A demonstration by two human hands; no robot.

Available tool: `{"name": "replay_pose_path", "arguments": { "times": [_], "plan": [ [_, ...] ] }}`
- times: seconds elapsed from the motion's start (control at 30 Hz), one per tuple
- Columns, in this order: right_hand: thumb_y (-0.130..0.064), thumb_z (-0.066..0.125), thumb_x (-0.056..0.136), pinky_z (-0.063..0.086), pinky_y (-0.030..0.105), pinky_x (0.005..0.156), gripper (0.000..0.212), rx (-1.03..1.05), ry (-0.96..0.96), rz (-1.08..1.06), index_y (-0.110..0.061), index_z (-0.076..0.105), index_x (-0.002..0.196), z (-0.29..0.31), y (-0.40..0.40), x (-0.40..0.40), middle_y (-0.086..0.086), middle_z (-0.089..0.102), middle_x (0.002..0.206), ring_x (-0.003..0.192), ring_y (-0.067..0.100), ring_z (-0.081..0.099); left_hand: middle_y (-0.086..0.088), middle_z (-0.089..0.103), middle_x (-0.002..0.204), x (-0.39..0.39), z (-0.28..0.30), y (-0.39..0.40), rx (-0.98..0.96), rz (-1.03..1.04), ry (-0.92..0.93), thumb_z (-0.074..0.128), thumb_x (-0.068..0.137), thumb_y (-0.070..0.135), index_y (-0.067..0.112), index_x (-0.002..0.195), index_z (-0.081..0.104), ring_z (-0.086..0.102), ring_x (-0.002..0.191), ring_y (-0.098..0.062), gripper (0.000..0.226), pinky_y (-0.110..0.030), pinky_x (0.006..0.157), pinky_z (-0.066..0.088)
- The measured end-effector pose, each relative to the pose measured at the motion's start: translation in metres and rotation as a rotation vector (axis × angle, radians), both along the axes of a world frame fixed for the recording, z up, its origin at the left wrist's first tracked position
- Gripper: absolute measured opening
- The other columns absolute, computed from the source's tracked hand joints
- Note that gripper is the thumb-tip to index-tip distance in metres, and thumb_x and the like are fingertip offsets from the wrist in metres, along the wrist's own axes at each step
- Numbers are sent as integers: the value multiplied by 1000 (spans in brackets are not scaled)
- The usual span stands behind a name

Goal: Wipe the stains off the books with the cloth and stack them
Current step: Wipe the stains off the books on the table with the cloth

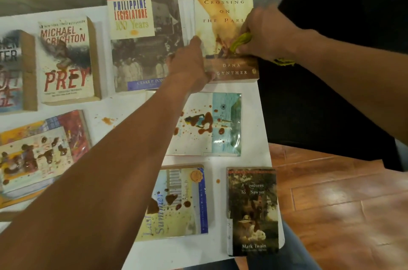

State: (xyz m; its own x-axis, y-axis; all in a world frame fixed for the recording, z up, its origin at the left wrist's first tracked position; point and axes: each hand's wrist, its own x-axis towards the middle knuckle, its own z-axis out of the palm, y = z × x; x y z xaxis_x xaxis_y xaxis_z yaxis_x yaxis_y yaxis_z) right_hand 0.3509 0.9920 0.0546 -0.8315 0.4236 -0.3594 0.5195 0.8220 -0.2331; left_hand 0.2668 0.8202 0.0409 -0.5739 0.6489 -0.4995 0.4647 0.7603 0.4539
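I see my right hand (pixel 262 33) curled tightly around a bunched yellow-green cloth (pixel 240 41), pressing it onto the cover of the "Crossing on the Paris" book (pixel 223 16) at the far right of the white table (pixel 249 159). The cloth sits on a reddish-brown smear near the middle of that cover, and a scrap of it shows again below my wrist, past the book's right edge. My left hand (pixel 189 64) rests on the same book's left edge and near corner, fingers relaxed rather than curled, steadying it.

The other books lie flat and unstacked, well apart from both hands: "Philippine Legislature" (pixel 141 38) just left of my left hand, "Prey" (pixel 66 60) further left, a pale splattered book (pixel 212 124) directly below, then "Last Summer" (pixel 176 203) and "Tom Sawyer" (pixel 252 210) nearest me. A blotched book (pixel 42 152) lies under my left forearm's far side.
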Motion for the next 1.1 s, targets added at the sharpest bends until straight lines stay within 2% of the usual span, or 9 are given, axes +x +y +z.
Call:
{"name": "replay_pose_path", "arguments": {
  "times": [0.07, 0.17, 0.33, 0.47, 0.57, 0.67, 0.83, 0.97, 1.1],
  "plan": [
    [-38, 78, 84, 45, 31, 70, 38, 2, -48, 76, -15, 71, 113, 2, -4, -2, 1, 56, 94, 86, 18, 54, -12, 56, 135, -1, -1, -1, -12, -13, 18, 78, 87, 31, 12, 147, 32, 51, 128, -34, 78, -46, 111, 38],
    [-37, 76, 85, 41, 31, 68, 41, 25, -5, 5, -14, 66, 118, 0, -3, -3, 2, 58, 100, 85, 18, 52, -13, 56, 133, 0, -2, -2, -14, -23, 22, 78, 87, 32, 12, 145, 32, 52, 126, -35, 76, -47, 111, 38],
    [-43, 75, 84, 44, 34, 72, 48, 46, -48, 84, -12, 67, 119, 1, -9, -5, 3, 51, 105, 93, 21, 49, -13, 55, 134, 0, -2, -1, -26, -15, 27, 78, 87, 32, 15, 144, 34, 51, 126, -34, 74, -43, 111, 36],
    [-42, 74, 86, 40, 30, 61, 45, 91, -1, 13, -15, 65, 120, -2, -6, -11, 3, 50, 104, 86, 19, 52, -13, 56, 133, -1, -4, 0, -1, -6, 12, 78, 87, 31, 14, 144, 34, 51, 126, -34, 75, -45, 111, 37],
    [-50, 75, 82, 45, 35, 70, 52, 83, -99, 128, -16, 65, 121, 0, -9, -13, 7, 52, 117, 97, 25, 53, -13, 55, 133, -1, -3, 0, -2, 3, 11, 78, 87, 31, 14, 145, 34, 51, 127, -34, 75, -46, 113, 36],
    [-47, 75, 84, 42, 35, 68, 49, 105, -72, 101, -12, 67, 118, 2, -7, -15, 3, 47, 106, 90, 21, 48, -13, 55, 134, 1, -1, -1, 3, 5, 7, 78, 87, 31, 15, 146, 33, 50, 129, -33, 76, -45, 114, 34],
    [-50, 73, 84, 42, 35, 71, 51, 124, -143, 143, -14, 65, 119, 3, -8, -18, 9, 49, 126, 95, 21, 45, -14, 54, 136, 1, 1, -1, -11, 2, 9, 77, 88, 31, 15, 147, 32, 48, 131, -33, 75, -46, 115, 33],
    [-48, 74, 85, 42, 33, 67, 51, 125, -78, 47, -15, 61, 121, -3, -4, -23, 7, 48, 119, 93, 24, 50, -14, 54, 136, 1, 1, 0, -19, 9, 8, 77, 88, 30, 16, 148, 32, 48, 131, -33, 77, -46, 115, 34],
    [-52, 76, 80, 43, 34, 69, 41, 86, -146, 134, -26, 59, 107, -5, -3, -25, 3, 43, 112, 92, 22, 48, -12, 57, 132, 1, -1, 0, -25, 8, 14, 78, 87, 32, 16, 145, 34, 50, 129, -33, 75, -46, 113, 36]
  ]
}}
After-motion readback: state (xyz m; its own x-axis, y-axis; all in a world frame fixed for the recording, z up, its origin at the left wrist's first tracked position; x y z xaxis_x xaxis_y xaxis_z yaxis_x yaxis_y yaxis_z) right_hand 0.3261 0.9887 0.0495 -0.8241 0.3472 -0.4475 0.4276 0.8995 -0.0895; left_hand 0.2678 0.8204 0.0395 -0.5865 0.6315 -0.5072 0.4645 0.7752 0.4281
